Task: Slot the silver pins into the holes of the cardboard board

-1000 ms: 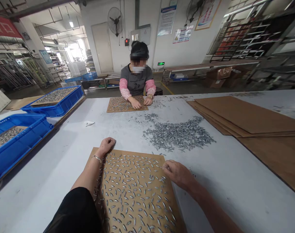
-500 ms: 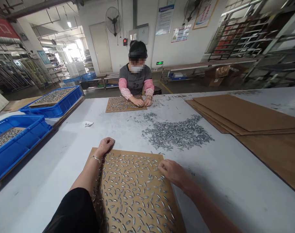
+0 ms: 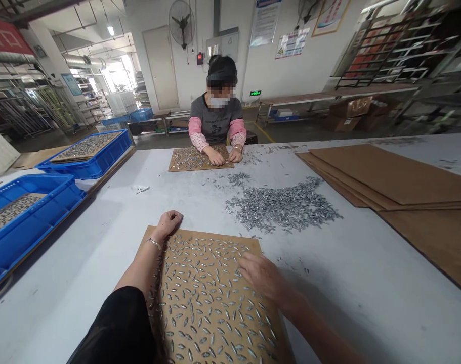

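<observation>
A brown cardboard sheet (image 3: 215, 241) lies in front of me, covered with small silvery spindle-shaped metal pieces (image 3: 205, 290) spread out over it. My left hand (image 3: 168, 224) rests at the sheet's far left corner with its fingers curled; whatever is inside is hidden. Over the right part of the sheet, my right hand (image 3: 262, 277) is bent down with its fingers together, the tips close to the pieces. I cannot make out what they pinch. Beyond the sheet is a loose heap of the same metal pieces (image 3: 287, 205) on the white table (image 3: 116, 242).
Across the table a co-worker (image 3: 217, 119) has both hands on another piece-covered sheet (image 3: 177, 161). Stacked brown sheets (image 3: 389, 172) lie at the right. Blue crates (image 3: 59, 212) holding filled sheets stand along the left edge. A white scrap (image 3: 142, 189) lies nearby.
My right hand has moved left and slightly down, from the sheet's right edge further over the pieces. The left hand stays at the far corner. The view has shifted slightly.
</observation>
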Action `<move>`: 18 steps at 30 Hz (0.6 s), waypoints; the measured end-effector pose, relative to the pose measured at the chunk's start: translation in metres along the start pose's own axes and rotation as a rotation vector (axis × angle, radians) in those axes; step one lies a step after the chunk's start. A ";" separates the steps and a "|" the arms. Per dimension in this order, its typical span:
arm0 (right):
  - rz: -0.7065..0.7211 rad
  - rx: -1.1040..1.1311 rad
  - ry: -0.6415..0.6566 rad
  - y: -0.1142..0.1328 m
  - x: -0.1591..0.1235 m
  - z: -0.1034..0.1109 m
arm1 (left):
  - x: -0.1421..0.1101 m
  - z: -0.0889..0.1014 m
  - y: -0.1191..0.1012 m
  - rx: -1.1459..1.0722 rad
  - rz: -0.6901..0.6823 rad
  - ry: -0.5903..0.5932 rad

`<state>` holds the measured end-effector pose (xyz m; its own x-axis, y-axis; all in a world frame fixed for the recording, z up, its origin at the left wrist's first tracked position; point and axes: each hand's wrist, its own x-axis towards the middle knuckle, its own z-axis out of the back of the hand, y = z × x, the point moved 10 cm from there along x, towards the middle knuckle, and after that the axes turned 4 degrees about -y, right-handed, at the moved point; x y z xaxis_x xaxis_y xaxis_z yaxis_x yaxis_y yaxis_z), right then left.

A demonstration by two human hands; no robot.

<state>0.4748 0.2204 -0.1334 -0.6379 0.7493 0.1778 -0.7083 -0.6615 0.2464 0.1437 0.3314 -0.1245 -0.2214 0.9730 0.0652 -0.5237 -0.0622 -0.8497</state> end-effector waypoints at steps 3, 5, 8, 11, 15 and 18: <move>-0.003 0.001 -0.015 -0.005 0.002 -0.009 | 0.000 0.000 0.001 0.002 0.006 -0.003; 0.001 0.015 -0.024 -0.008 0.002 -0.013 | -0.001 0.000 0.001 0.002 0.010 -0.005; -0.005 0.023 -0.016 -0.011 0.001 -0.013 | -0.001 0.000 0.001 0.003 0.014 -0.005; -0.043 0.053 -0.022 -0.016 -0.001 -0.007 | -0.002 0.000 -0.001 0.003 0.018 0.004; -0.067 0.045 -0.055 -0.020 0.000 0.001 | -0.004 0.000 -0.003 0.002 0.021 0.016; -0.053 0.012 -0.084 -0.014 0.004 0.004 | -0.004 0.000 -0.004 0.001 0.022 0.015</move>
<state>0.4836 0.2330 -0.1323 -0.5715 0.7836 0.2436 -0.7365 -0.6207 0.2688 0.1465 0.3274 -0.1217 -0.2203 0.9747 0.0382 -0.5194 -0.0841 -0.8504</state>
